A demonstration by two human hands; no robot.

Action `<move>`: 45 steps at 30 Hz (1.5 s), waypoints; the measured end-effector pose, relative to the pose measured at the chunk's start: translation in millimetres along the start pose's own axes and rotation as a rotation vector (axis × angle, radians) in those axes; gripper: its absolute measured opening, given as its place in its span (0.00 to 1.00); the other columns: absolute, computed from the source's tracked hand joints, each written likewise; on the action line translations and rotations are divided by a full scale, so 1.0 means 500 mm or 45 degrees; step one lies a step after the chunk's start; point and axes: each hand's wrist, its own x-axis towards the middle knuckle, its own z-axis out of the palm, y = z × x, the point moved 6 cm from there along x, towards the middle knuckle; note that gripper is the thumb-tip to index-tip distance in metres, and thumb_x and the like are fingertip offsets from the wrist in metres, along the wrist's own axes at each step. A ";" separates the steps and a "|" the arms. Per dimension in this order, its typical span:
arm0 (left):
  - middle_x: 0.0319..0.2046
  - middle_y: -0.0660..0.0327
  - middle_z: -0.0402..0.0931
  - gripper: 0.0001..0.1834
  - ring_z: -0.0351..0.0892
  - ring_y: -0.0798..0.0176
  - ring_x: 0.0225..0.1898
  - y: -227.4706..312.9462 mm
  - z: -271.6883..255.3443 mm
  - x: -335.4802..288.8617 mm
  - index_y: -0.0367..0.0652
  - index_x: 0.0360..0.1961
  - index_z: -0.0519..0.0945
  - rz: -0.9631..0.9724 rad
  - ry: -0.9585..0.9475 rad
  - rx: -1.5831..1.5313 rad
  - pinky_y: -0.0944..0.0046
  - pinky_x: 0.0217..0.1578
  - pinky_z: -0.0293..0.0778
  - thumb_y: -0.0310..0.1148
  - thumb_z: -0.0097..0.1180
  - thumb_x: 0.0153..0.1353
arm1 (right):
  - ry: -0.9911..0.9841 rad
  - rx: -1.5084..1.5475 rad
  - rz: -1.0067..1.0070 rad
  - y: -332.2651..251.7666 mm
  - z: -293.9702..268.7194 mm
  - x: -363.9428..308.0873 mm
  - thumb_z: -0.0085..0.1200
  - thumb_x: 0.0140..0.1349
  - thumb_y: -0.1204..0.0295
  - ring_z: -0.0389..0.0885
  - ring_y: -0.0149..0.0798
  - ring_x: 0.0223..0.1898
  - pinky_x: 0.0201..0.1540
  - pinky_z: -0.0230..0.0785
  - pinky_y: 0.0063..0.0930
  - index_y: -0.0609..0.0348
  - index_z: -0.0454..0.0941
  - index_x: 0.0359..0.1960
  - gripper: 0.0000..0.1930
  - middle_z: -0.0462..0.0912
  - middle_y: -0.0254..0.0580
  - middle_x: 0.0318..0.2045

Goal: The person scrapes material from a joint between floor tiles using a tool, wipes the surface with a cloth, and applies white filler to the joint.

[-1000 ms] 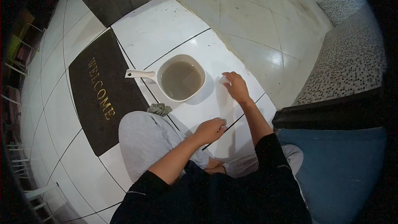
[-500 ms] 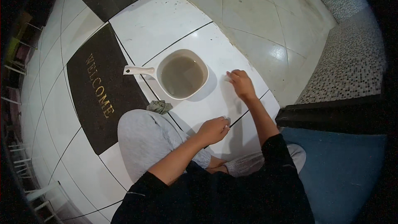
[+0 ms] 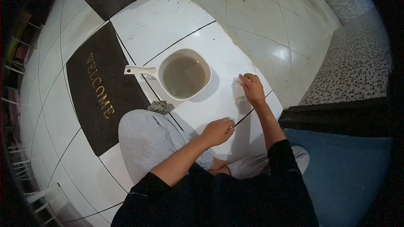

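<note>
My left hand point(image 3: 218, 132) is curled low over the white tiles in front of my crossed legs. A small pale glint shows at its fingertips, but I cannot make out what it holds. Farther right, my right hand point(image 3: 253, 89) has its thumb and fingers pinched together. Just left of those fingertips lies a small clear, shiny patch point(image 3: 234, 80) on the tile, perhaps wet. To the left of both hands stands a white square dipper point(image 3: 209, 73) with greyish water in it, its handle pointing left. Neither hand touches it.
A crumpled grey-green cloth point(image 3: 160, 107) lies by my left knee. Beyond it is a dark doormat point(image 3: 94, 88) with gold lettering. A raised dark edge point(image 3: 328, 117) and blue flooring point(image 3: 341, 172) are on the right, below a mosaic-tiled wall point(image 3: 353, 59).
My right hand has shifted to the right and slightly nearer to me, exposing the shiny patch beside its fingertips. My left hand has stayed nearly in place.
</note>
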 end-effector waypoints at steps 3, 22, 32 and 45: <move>0.33 0.51 0.73 0.11 0.74 0.48 0.36 0.009 0.013 0.014 0.39 0.35 0.74 0.013 -0.070 0.015 0.52 0.38 0.70 0.36 0.47 0.60 | 0.035 0.012 0.009 -0.008 0.020 0.008 0.48 0.62 0.68 0.73 0.48 0.46 0.47 0.68 0.35 0.56 0.77 0.43 0.11 0.77 0.50 0.43; 0.33 0.50 0.73 0.10 0.74 0.47 0.36 -0.006 0.003 0.002 0.39 0.36 0.75 0.005 -0.008 -0.011 0.53 0.38 0.70 0.34 0.47 0.60 | 0.034 -0.024 -0.122 -0.037 0.019 0.012 0.46 0.60 0.70 0.72 0.48 0.47 0.50 0.67 0.36 0.55 0.77 0.43 0.12 0.77 0.46 0.45; 0.33 0.50 0.73 0.11 0.74 0.47 0.37 0.001 0.005 0.005 0.37 0.36 0.74 0.050 -0.002 0.026 0.52 0.38 0.70 0.35 0.47 0.60 | 0.024 0.024 -0.129 -0.094 0.055 0.035 0.48 0.61 0.71 0.72 0.47 0.48 0.51 0.67 0.36 0.54 0.77 0.44 0.11 0.77 0.43 0.45; 0.32 0.50 0.73 0.10 0.74 0.47 0.36 0.003 0.004 0.003 0.39 0.35 0.74 0.069 0.028 -0.029 0.52 0.38 0.70 0.35 0.46 0.60 | 0.019 -0.056 -0.161 -0.061 0.039 0.023 0.49 0.58 0.71 0.73 0.46 0.46 0.49 0.69 0.35 0.54 0.78 0.44 0.13 0.78 0.44 0.44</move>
